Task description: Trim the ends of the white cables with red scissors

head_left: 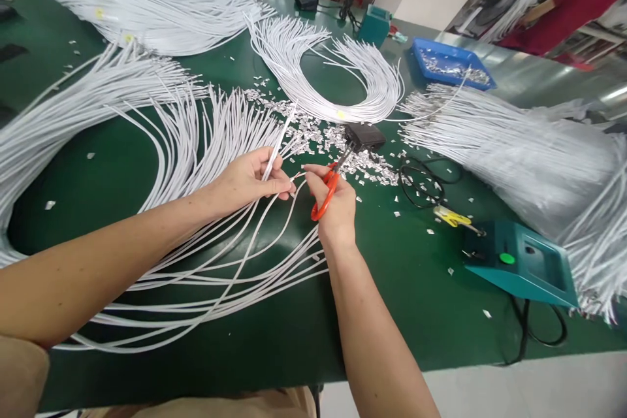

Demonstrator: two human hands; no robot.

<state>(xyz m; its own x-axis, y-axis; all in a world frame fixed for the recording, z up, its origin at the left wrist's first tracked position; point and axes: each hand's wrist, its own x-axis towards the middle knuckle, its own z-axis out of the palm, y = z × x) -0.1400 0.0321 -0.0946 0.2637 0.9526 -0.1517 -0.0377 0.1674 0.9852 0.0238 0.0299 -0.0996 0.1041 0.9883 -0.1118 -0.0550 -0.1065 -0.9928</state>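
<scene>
My left hand is closed around white cables; one white cable sticks up between thumb and fingers. At its fingertips a cable end shows thin wires, a reddish one among them. My right hand holds scissors by their orange handles, the blades pointing away from me. Its thumb and forefinger also meet at a thin white cable close to the left fingertips; how firmly they pinch it I cannot tell. Under my hands a curved bundle of white cables lies on the green table.
Small silvery pieces are scattered behind my hands around a black box. A teal device with yellow-handled pliers beside it stands right. Further cable bundles and a blue tray lie behind. A person in red is at back right.
</scene>
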